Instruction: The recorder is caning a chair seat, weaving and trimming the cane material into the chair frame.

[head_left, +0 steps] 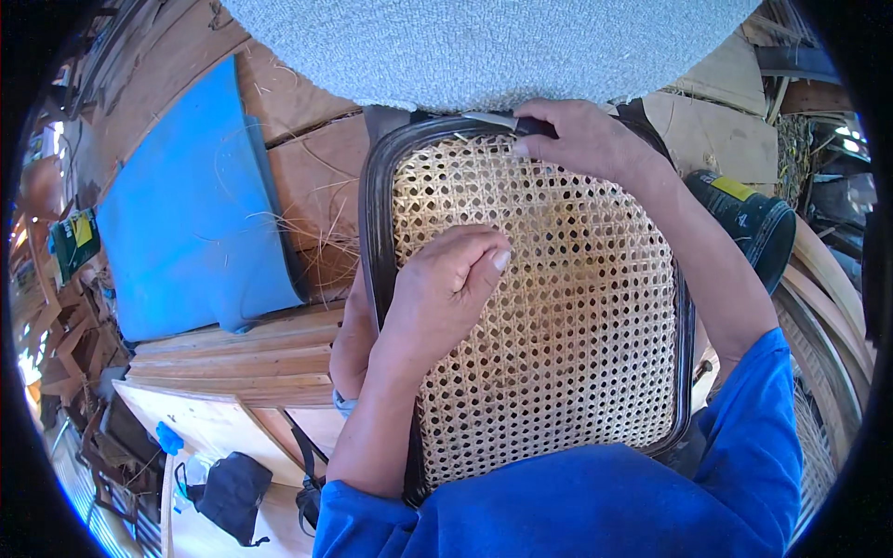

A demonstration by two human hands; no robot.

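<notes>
A woven cane panel in a rounded black frame lies tilted in front of me, its lower edge against my blue shirt. My left hand is closed in a fist over the left half of the cane, thumb pressed to the curled fingers; whatever might be inside is hidden. At the frame's top edge my right hand grips the dark handle of a knife-like tool. Its flat metal blade points left along the border between cane and frame.
Light blue textured fabric covers the far side beyond the frame. A blue sheet lies on the left beside loose cane strands. Stacked wooden boards and a black bag are at lower left. A dark bucket stands right.
</notes>
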